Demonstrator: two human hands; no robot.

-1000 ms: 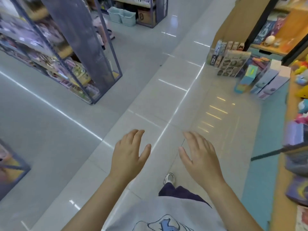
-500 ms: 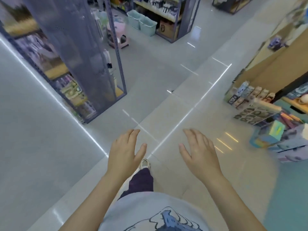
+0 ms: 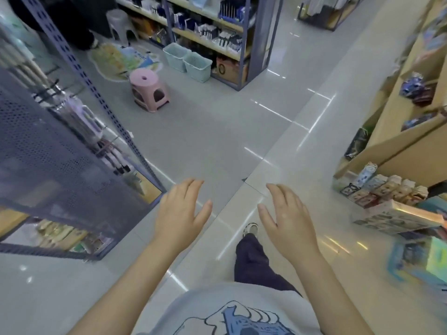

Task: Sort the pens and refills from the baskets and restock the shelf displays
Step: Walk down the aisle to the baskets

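Since the earlier frame, two teal baskets (image 3: 191,61) and a pink stool (image 3: 149,93) have come into view far ahead. Both hands hover over the floor (image 3: 217,131), fingers relaxed and spread, holding nothing: left hand (image 3: 180,212), right hand (image 3: 287,220). Baskets stand touching, beside the far pen shelf (image 3: 217,27).
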